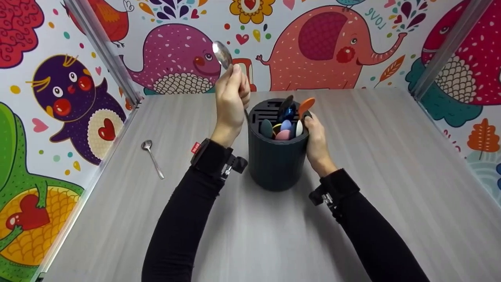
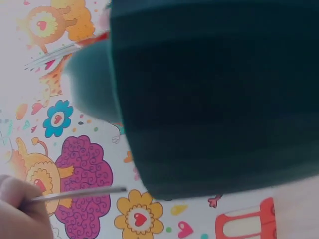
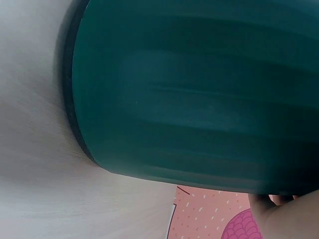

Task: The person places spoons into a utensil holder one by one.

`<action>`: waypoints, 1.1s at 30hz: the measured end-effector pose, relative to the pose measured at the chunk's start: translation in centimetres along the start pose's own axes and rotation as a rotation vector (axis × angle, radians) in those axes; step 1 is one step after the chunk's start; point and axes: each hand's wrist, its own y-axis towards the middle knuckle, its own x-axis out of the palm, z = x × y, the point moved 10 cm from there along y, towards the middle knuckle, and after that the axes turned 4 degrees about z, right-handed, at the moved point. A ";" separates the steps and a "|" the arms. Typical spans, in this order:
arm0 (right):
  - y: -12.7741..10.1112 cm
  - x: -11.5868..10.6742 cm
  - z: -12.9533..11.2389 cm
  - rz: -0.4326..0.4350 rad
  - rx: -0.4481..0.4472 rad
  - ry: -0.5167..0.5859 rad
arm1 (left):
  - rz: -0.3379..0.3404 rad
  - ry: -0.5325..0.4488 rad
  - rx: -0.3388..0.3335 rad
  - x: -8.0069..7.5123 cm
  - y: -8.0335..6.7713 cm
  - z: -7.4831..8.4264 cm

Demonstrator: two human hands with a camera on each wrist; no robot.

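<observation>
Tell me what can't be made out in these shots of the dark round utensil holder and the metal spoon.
- Raised metal spoon: head view, lower handle hidden by left hand.
- Dark round utensil holder: both wrist views, blurred and cut off by the edges.
- Coloured utensils: head view, shafts hidden inside the holder.
- Right hand: head view, fingertips hidden behind the rim.

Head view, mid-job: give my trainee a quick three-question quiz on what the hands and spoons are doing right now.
1. True or false: the left hand holds a metal spoon raised above the holder.
2. What does the right hand touch? A) the loose spoon B) the holder's side C) the wall
3. Where does the loose spoon lie?

Key: 1. True. 2. B. 3. Flat on the table, left of the holder, apart from both hands.
</observation>
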 end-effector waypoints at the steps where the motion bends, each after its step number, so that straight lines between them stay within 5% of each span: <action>1: 0.0 0.0 0.0 0.002 0.002 0.001 | -0.004 -0.010 -0.001 0.3 0.0 0.0; 9: 0.1 -0.1 0.0 0.006 0.001 0.002 | -0.032 -0.041 -0.053 1.8 -0.2 -1.2; 18: 0.2 -0.2 0.0 0.004 -0.014 -0.029 | -0.072 -0.044 -0.134 1.8 -0.8 -3.5; 23: 0.1 -0.2 0.0 0.005 -0.009 -0.042 | -0.115 -0.004 -0.120 2.1 -1.1 -4.2; 33: 0.1 -0.2 0.0 0.012 -0.006 -0.014 | -0.097 0.161 -0.136 1.3 -1.4 -5.6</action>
